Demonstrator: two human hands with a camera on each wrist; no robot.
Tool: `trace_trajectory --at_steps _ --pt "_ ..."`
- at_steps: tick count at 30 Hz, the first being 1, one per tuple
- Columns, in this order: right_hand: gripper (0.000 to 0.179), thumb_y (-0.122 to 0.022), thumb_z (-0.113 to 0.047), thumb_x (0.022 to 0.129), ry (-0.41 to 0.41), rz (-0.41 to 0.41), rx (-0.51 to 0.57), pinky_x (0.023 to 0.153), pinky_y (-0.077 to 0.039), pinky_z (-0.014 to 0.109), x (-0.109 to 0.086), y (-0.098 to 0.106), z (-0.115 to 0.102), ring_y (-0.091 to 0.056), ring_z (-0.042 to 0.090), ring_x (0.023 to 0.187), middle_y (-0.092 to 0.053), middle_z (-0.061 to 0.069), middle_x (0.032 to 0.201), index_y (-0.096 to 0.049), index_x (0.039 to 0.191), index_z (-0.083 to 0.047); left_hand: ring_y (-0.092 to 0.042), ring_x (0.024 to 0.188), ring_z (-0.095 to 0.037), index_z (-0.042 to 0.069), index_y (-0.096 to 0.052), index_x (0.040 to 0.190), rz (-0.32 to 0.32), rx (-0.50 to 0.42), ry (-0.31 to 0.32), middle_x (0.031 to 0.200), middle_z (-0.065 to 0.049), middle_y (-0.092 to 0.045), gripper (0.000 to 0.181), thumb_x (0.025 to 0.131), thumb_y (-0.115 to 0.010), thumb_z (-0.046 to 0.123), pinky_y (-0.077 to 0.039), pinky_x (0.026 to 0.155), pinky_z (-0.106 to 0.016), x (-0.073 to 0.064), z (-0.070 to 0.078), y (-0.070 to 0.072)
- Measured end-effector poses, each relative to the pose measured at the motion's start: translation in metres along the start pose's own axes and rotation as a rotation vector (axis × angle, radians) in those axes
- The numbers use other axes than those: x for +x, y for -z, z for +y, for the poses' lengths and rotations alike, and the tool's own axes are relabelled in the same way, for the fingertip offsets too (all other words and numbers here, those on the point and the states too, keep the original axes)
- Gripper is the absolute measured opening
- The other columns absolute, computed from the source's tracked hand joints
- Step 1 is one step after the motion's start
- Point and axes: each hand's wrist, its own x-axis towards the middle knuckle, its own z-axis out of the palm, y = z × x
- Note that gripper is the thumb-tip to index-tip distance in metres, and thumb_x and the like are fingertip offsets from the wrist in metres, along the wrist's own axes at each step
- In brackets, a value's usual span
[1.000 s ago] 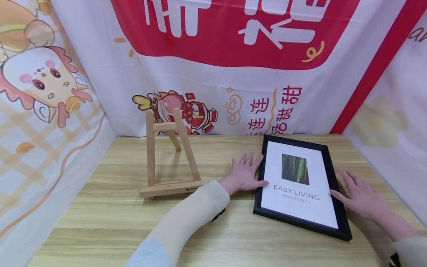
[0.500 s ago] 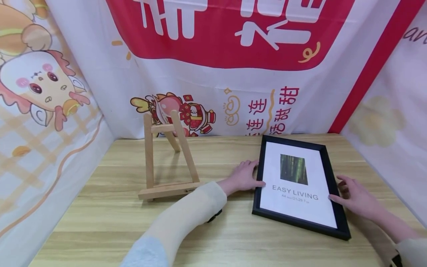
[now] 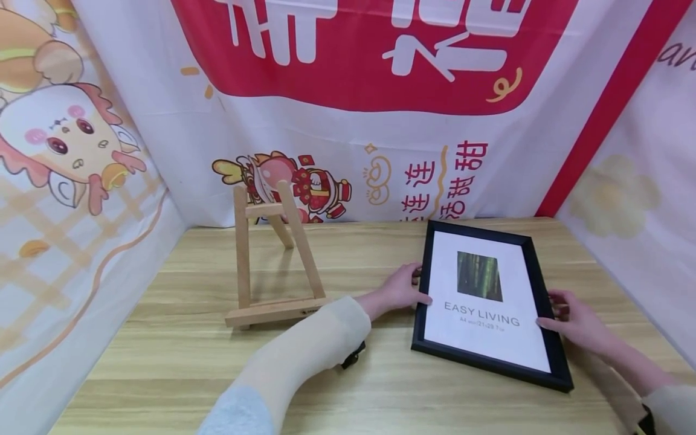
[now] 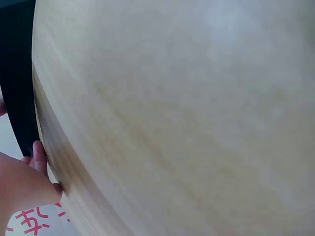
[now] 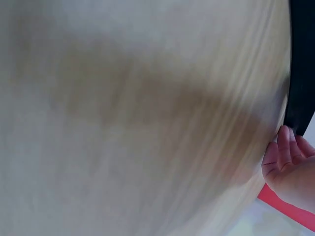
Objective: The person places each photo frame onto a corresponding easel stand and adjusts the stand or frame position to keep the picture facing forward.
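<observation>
The picture frame (image 3: 489,364) lies face up on the right part of the wooden table (image 3: 391,393), turned a little bit. It is taller than it is wide, with a thick, dark black edge all around. Inside is a white sheet (image 3: 492,341) with a small picture (image 3: 480,276) on it, dark green with lighter stripes going up and down. Under that, big grey letters say EASY LIVING, and tiny letters sit below them. The left hand (image 3: 401,289) holds the left side, thumb on top and fingers bent at the outer edge. The right hand (image 3: 579,323) holds the right side the same way, so both hands are partly closed on it. A wooden stand (image 3: 243,254) is on the left, apart from the frame.
</observation>
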Motion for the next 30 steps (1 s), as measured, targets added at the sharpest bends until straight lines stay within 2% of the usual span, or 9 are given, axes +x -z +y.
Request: trace_trajectory --at_steps 7,17,24,27,30 --pt "0.078 -0.073 -0.018 0.088 -0.058 -0.021 0.074 0.087 -0.044 0.062 -0.001 -0.002 -0.002 -0.048 0.054 0.106 -0.041 0.043 0.123 -0.026 0.135 0.022 -0.052 0.122 -0.019 0.009 -0.037 0.148 0.01 -0.106 0.024 0.139 -0.007 -0.051 0.087 0.075 -0.084 0.01 -0.044 0.1 -0.029 0.0 0.003 -0.003" --pt "0.072 -0.068 -0.005 0.087 -0.095 0.002 0.134 0.091 -0.039 0.065 -0.002 -0.005 -0.009 -0.043 0.057 0.109 -0.036 0.045 0.125 -0.022 0.135 0.024 -0.053 0.12 -0.021 0.007 -0.04 0.146 0.04 -0.139 0.022 0.135 -0.009 -0.053 0.085 0.073 -0.083 0.003 -0.045 0.1 -0.03 -0.002 0.004 -0.005" --pt "0.072 -0.065 -0.003 0.088 -0.127 0.02 0.151 0.094 -0.036 0.067 -0.002 -0.005 -0.016 -0.038 0.059 0.114 -0.032 0.045 0.128 -0.019 0.137 0.023 -0.052 0.122 -0.023 0.006 -0.041 0.146 0.048 -0.166 0.018 0.133 -0.01 -0.053 0.084 0.073 -0.082 -0.001 -0.043 0.102 -0.032 -0.006 0.006 -0.004" --pt "0.071 -0.065 -0.001 0.087 -0.113 0.041 0.157 0.088 -0.047 0.054 -0.002 -0.005 -0.018 -0.042 0.058 0.111 -0.033 0.044 0.128 -0.021 0.137 0.022 -0.052 0.121 -0.023 0.006 -0.04 0.146 0.048 -0.194 0.017 0.131 -0.01 -0.053 0.085 0.072 -0.082 -0.002 -0.043 0.102 -0.032 -0.006 0.005 -0.004" --pt "0.07 -0.066 0.0 0.087 -0.091 0.064 0.179 0.077 -0.052 0.028 -0.003 -0.005 -0.019 -0.047 0.056 0.108 -0.034 0.043 0.128 -0.022 0.138 0.021 -0.053 0.118 -0.023 0.007 -0.04 0.146 0.047 -0.238 0.008 0.129 -0.009 -0.054 0.086 0.072 -0.081 -0.004 -0.044 0.101 -0.033 -0.007 0.004 -0.002"
